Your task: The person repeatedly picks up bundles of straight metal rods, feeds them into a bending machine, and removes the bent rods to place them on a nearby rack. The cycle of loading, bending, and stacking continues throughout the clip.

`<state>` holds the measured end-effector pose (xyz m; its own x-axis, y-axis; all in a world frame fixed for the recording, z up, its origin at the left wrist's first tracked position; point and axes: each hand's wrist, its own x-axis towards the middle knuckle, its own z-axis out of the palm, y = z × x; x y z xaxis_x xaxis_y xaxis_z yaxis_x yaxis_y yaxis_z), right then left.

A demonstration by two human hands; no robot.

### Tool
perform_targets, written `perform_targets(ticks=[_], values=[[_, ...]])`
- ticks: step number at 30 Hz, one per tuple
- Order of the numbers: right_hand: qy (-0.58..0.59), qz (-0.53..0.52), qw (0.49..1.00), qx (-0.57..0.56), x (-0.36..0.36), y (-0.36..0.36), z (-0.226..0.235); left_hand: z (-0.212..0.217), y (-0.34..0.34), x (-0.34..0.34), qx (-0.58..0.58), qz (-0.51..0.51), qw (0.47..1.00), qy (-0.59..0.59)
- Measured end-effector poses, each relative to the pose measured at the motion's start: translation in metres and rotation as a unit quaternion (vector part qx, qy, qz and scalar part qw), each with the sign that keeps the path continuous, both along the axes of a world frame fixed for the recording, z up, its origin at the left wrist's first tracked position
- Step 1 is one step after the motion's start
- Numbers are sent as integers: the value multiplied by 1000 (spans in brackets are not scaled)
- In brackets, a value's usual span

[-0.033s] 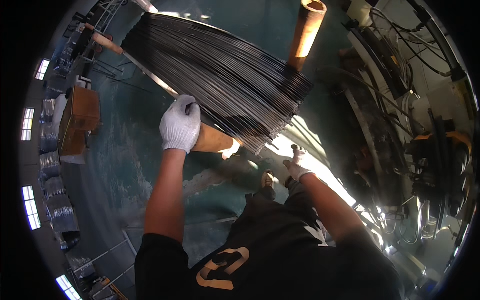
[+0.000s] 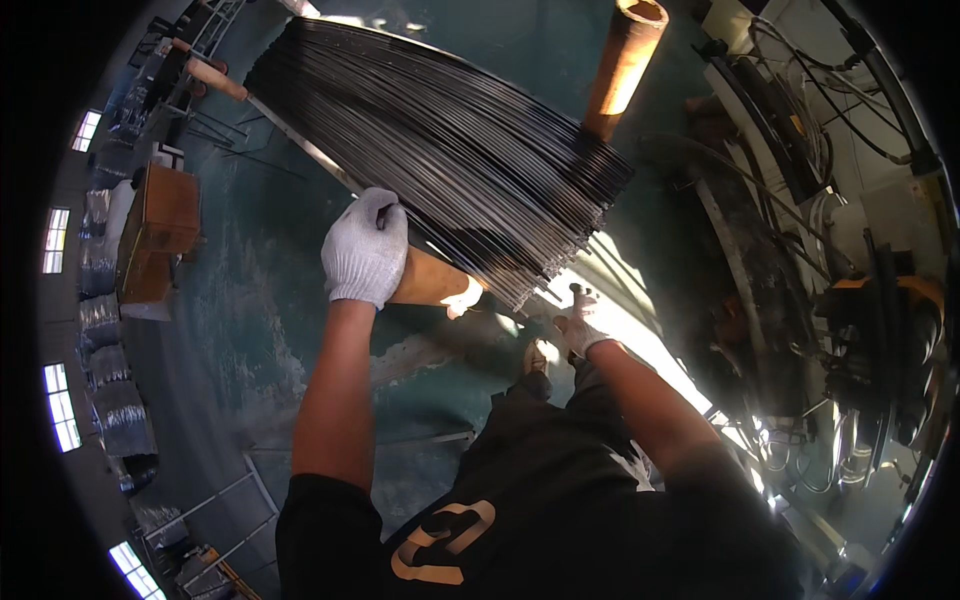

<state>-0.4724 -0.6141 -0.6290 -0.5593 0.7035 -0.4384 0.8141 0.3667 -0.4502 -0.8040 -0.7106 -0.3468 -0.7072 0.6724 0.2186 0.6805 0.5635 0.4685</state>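
Note:
A big bundle of long, thin black rods (image 2: 430, 130) stretches from the far left toward me, its uneven ends fanned out just ahead of my hands. My left hand (image 2: 365, 248), in a white knit glove, is closed at the bundle's left edge, directly over an orange-brown post (image 2: 430, 280). Its curled fingers hide whatever they grip. My right hand (image 2: 588, 325), in a glove with dark fingertips, is close to the near rod ends, thumb and fingers apart. No rod shows in it.
Another orange-brown hollow post (image 2: 625, 70) rises at the bundle's right side. Machinery with hoses (image 2: 790, 120) lines the right. To the left stand a brown box-like cabinet (image 2: 165, 215) and several wrapped bundles (image 2: 122, 415). A metal frame (image 2: 215, 510) lies at lower left.
My right hand has shifted slightly left and up, closer to the rod ends. My left hand keeps its place at the bundle's edge; the whole view has moved a little.

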Motion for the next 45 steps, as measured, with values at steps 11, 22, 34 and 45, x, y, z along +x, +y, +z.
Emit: perform_targets(ticks=[11,22,34,45], values=[[-122,88,983,105,-208,39,-83,2,48,-36,-54,38,994,-85],[-114,200,971,-68,-211,123,-73,3,64,-40,-61,66,993,-80],[57,119,987,-89,-176,179,-68,7,61,-28,-70,84,989,-99],[-47,116,990,-68,-127,208,42,-20,113,81,32,-163,980,106]])
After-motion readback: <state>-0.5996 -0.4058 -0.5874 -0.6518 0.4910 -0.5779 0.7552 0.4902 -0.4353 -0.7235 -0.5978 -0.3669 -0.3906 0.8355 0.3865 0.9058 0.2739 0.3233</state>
